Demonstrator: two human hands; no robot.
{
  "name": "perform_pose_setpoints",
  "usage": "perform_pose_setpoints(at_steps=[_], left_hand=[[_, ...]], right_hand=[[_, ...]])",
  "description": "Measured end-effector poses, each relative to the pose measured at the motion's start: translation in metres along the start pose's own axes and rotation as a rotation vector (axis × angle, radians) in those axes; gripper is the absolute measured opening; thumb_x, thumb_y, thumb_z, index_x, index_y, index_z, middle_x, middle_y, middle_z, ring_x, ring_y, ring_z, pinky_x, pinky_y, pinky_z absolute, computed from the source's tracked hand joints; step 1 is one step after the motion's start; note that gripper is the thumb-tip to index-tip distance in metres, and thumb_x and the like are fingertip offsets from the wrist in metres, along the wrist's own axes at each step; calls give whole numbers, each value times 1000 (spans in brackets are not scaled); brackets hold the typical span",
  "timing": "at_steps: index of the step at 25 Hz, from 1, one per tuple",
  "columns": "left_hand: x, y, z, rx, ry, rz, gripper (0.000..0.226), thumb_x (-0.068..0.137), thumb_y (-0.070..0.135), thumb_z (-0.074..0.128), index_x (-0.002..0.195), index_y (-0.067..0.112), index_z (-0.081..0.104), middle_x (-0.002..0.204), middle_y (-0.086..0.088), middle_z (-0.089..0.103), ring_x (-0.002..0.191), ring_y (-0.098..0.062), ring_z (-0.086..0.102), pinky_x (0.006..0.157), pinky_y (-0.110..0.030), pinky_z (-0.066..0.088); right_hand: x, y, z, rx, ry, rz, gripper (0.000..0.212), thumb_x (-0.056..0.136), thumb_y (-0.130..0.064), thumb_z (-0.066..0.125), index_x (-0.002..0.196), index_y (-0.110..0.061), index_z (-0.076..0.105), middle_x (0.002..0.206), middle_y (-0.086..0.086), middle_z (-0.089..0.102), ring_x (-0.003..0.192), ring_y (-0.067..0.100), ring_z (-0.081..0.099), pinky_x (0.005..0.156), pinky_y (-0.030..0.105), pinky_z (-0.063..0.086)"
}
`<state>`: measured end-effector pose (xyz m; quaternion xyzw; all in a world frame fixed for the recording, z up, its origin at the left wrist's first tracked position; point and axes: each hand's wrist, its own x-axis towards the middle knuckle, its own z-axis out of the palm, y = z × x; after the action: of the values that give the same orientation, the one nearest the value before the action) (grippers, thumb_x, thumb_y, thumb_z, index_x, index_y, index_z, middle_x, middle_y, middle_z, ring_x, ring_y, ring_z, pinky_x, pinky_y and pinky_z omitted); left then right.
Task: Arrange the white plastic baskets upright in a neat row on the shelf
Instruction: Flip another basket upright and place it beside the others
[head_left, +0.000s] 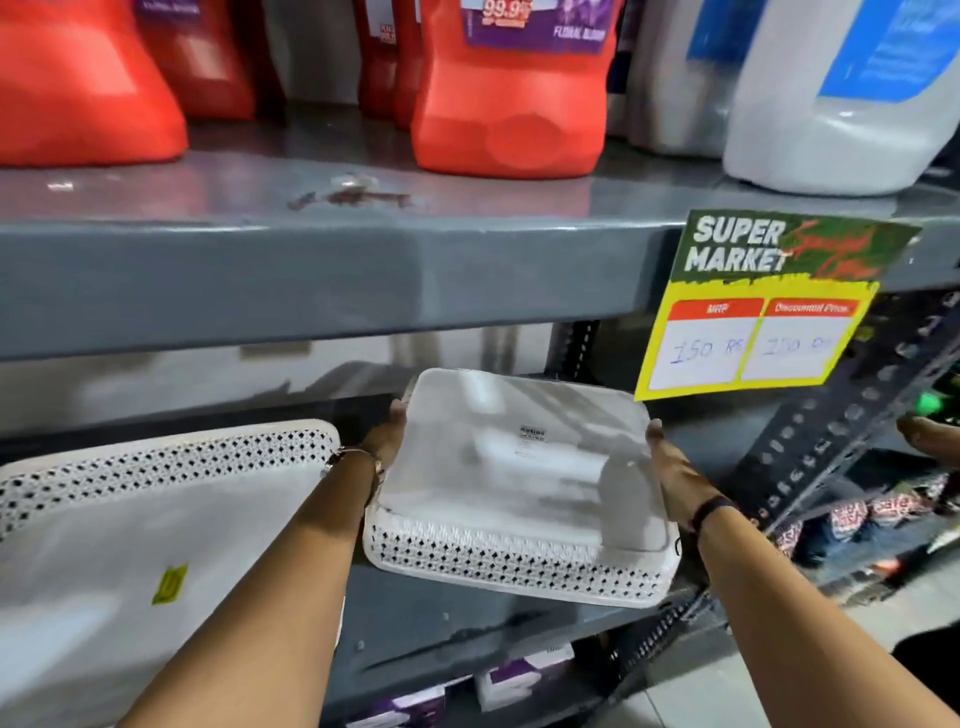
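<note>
I hold a small white plastic basket (519, 488) with perforated sides over the grey shelf (415, 613). Its flat bottom faces me and it is tilted. My left hand (384, 441) grips its left edge and my right hand (670, 473) grips its right edge. A larger white basket (156, 514) with the same perforated pattern sits to the left on the shelf, bottom toward me, with a yellow sticker on it. My left forearm crosses in front of its right edge.
The grey upper shelf (363, 270) hangs just above the baskets and carries red jugs (509, 104) and a white jug (841, 104). A yellow price tag (753, 317) hangs at the right beside the perforated upright post (831, 431). Boxes (519, 675) lie on the level below.
</note>
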<state>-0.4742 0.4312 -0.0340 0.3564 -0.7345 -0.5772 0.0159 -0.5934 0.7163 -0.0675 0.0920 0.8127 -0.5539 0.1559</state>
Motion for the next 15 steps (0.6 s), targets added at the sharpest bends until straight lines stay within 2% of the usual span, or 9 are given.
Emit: perform_pose_setpoints(at_steps=[1, 2, 4, 6, 8, 10, 11, 13, 15], left_hand=[[-4, 0, -3, -46, -4, -31, 60, 100, 40, 19, 141, 0, 37, 149, -19, 37, 138, -30, 34, 118, -36, 24], [-9, 1, -6, -113, -20, -46, 62, 99, 43, 18, 142, 3, 36, 149, -17, 37, 138, -31, 35, 118, -38, 26], [-23, 11, -13, -312, -93, -63, 70, 96, 53, 13, 141, 6, 37, 146, -16, 42, 135, -32, 40, 115, -40, 30], [-31, 29, -26, -416, -34, -41, 74, 92, 60, 9, 141, 13, 37, 142, -15, 46, 129, -31, 46, 115, -44, 31], [-30, 46, -45, -479, 27, 15, 61, 93, 57, 17, 129, 18, 46, 127, -17, 58, 106, -29, 57, 110, -46, 37], [-26, 51, -60, -502, -59, 2, 47, 91, 51, 33, 103, 12, 56, 109, -20, 66, 89, -28, 61, 91, -43, 54], [-27, 47, -64, -470, -83, -20, 43, 92, 45, 39, 90, 6, 57, 93, -20, 70, 77, -27, 65, 68, -36, 61], [-33, 34, -66, -283, -89, -77, 34, 99, 23, 36, 75, 2, 50, 43, -10, 66, 35, -15, 61, 28, -17, 47], [-39, 16, -60, -99, -100, -102, 22, 101, 8, 30, 88, 1, 47, 25, -3, 56, 18, -10, 52, 21, -15, 41]], right_hand=[[-10, -8, 0, 151, -17, -2, 113, 51, -95, 26, 121, -12, 56, 73, -3, 74, 65, 16, 68, 78, 31, 56], [-23, -19, 0, 293, -27, -20, 83, 74, -81, 24, 109, -15, 59, 61, -6, 71, 61, 14, 65, 65, 21, 54], [-37, -45, -2, 448, 50, -84, 40, 95, -47, 25, 93, -25, 58, 57, -14, 70, 76, 13, 61, 57, 14, 50], [-38, -64, -15, 460, 189, -203, 32, 98, -30, 28, 77, -29, 52, 42, -22, 64, 58, -2, 62, 49, 13, 48], [-37, -75, -30, 480, 264, -242, 36, 99, -20, 22, 73, -32, 43, 28, -29, 50, 37, -9, 54, 45, 9, 42], [-43, -83, -42, 519, 289, -283, 38, 99, -28, 22, 86, -32, 57, 34, -33, 55, 48, -8, 56, 56, 12, 48], [-42, -80, -45, 452, 287, -306, 44, 98, -33, 24, 82, -30, 65, 44, -28, 64, 54, -7, 60, 61, 17, 52], [-46, -66, -46, 168, 271, -342, 49, 93, -36, 34, 63, -25, 71, 62, -10, 75, 52, 3, 66, 62, 26, 53], [-44, -45, -44, -29, 92, -207, 33, 89, -25, 50, 70, -23, 77, 99, 13, 75, 67, 13, 71, 76, 35, 51]])
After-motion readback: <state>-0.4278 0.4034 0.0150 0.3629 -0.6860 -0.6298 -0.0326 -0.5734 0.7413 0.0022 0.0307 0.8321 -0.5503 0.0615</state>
